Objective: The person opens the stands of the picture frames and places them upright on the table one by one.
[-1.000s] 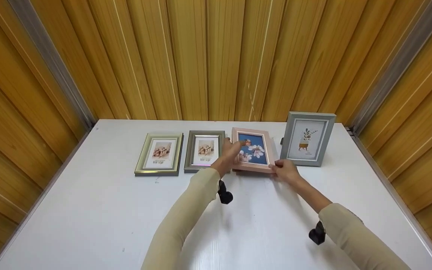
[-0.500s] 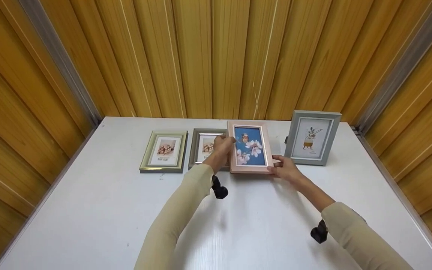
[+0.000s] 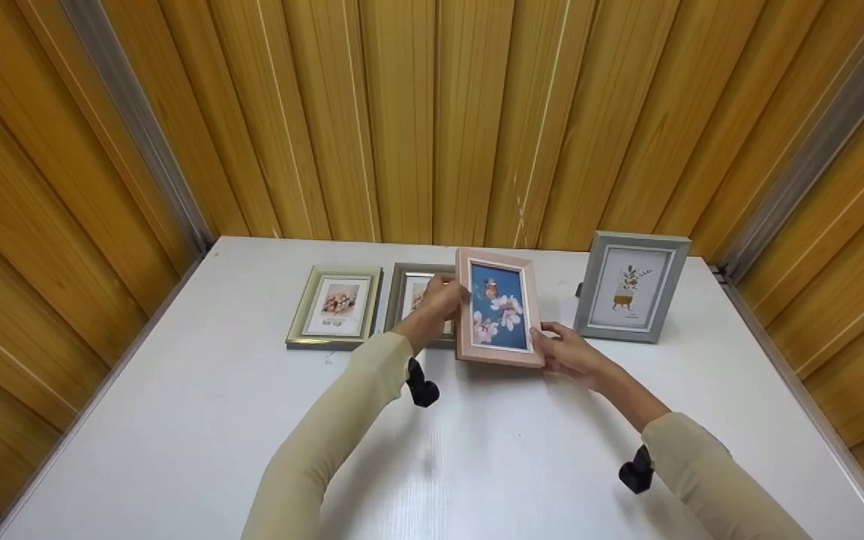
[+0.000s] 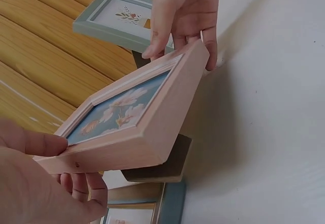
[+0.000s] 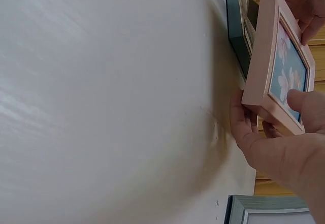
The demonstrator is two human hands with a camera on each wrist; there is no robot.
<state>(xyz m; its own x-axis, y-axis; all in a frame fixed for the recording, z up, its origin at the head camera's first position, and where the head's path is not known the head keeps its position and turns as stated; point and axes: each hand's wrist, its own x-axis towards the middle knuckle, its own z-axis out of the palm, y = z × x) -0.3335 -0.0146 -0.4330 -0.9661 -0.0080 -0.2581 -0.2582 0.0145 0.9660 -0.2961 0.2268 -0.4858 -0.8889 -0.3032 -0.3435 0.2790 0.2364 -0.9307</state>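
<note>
Both hands hold a pink picture frame (image 3: 464,330) with a blue flower picture, raised off the white table and tilted. The left hand (image 3: 438,304) pinches its left side, thumb on the front and fingers behind. At the lower right corner, the right hand (image 3: 568,354) grips it between thumb and fingers. In the left wrist view, a dark stand flap (image 4: 160,165) sticks out from behind the pink frame (image 4: 167,115). The right wrist view shows the right thumb over the picture's edge and the fingers (image 5: 244,120) under the frame.
A grey-green frame (image 3: 672,289) stands upright at the right. Flat on the table (image 3: 199,420) lie a gold-rimmed frame (image 3: 301,315) at the left and a dark-rimmed frame (image 3: 394,296), partly covered by the left hand and pink frame. Wood-patterned panels (image 3: 402,127) rise behind.
The pink frame has been lifted off the table and brought a little left and nearer. The left hand has shifted from over its front to its left edge. The right hand keeps its corner.
</note>
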